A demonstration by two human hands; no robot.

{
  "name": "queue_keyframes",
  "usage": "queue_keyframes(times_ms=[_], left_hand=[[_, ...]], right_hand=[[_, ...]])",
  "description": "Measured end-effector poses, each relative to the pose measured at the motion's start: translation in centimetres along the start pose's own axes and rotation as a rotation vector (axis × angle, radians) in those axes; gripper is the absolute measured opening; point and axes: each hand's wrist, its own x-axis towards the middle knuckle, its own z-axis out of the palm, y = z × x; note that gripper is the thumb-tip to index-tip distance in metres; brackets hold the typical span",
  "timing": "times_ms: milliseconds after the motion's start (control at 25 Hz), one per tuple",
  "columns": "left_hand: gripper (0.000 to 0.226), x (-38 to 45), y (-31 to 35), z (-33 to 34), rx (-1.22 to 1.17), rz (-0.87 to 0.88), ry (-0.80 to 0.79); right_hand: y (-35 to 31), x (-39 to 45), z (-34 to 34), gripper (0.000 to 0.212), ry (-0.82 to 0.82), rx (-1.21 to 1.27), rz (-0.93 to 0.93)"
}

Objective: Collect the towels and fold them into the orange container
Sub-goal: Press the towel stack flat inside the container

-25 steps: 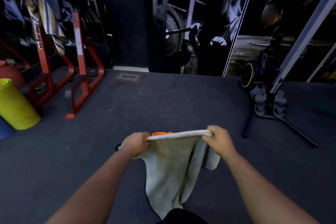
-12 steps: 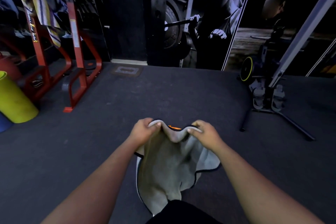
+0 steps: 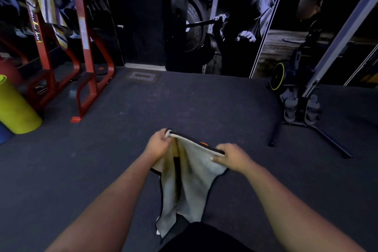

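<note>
The pale grey dark-edged towel [image 3: 192, 178], sagging between both hands half a second ago, now has its top edge pulled taut again, slanting.

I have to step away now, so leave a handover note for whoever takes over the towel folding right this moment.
Left hand grips one top corner of the grey towel; right hand pinches the other end of the top edge.
The towel hangs open between them, unfolded, above the dark floor.
Orange container: only a sliver shows behind the towel's top edge.
Done: this towel is collected.
Left: fold it and put it in the container. A striped towel hangs on the red rack, back left.
</note>
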Motion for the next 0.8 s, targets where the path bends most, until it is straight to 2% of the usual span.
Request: queue_keyframes(times_ms=[40, 120, 240, 280, 320, 440, 480, 520, 600, 640, 720, 800], left_hand=[[0.015, 0.1, -0.6, -0.6, -0.037, -0.055, 0.038], [0.014, 0.2, -1.8, -1.3, -0.054, -0.128, 0.053], [0.009, -0.3, -1.7, -0.7, -0.064, -0.11, -0.022], [0.005, -0.6, -1.2, -0.3, -0.099, -0.068, -0.065], [0.003, -0.8, -0.6, 0.1, -0.147, -0.007, -0.132], [0.012, -1.8, 2.1, 0.9, -0.255, 0.188, -0.398], [0.017, -2.1, 2.8, 1.2, -0.265, 0.216, -0.452], [0.022, -2.3, 3.4, 1.6, -0.281, 0.231, -0.48], [0.032, -2.7, 4.3, 2.1, -0.287, 0.258, -0.461], [0.036, -2.8, 4.2, 2.3, -0.292, 0.251, -0.408], [0.04, -2.9, 3.0, 2.1, -0.3, 0.192, -0.292], [0.029, -2.9, 0.5, 1.3, -0.125, 0.116, -0.241]], right_hand=[[0.9, -0.5, 0.2, 0.037, 0.025, 0.028, 0.011], [1.9, -1.6, 0.6, 0.04, 0.11, 0.295, -0.009], [0.7, -2.2, 0.8, 0.017, 0.186, 0.641, -0.009], [0.1, -1.9, 1.1, 0.005, 0.195, 0.66, 0.007], [-0.7, -1.6, 1.2, 0.008, 0.186, 0.657, 0.002], [-3.1, -0.9, 1.5, 0.046, 0.036, 0.583, -0.004], [-3.7, -0.7, 1.6, 0.054, -0.039, 0.517, -0.019], [-4.1, -0.6, 1.8, 0.051, -0.107, 0.409, -0.054], [-4.7, -0.5, 2.2, 0.023, -0.168, 0.304, -0.092], [-4.7, -0.5, 2.4, 0.014, -0.134, 0.333, -0.084], [-4.2, -0.7, 2.3, 0.009, 0.012, 0.439, -0.014], [-2.9, -0.7, 1.7, 0.009, 0.18, 0.533, 0.14]])
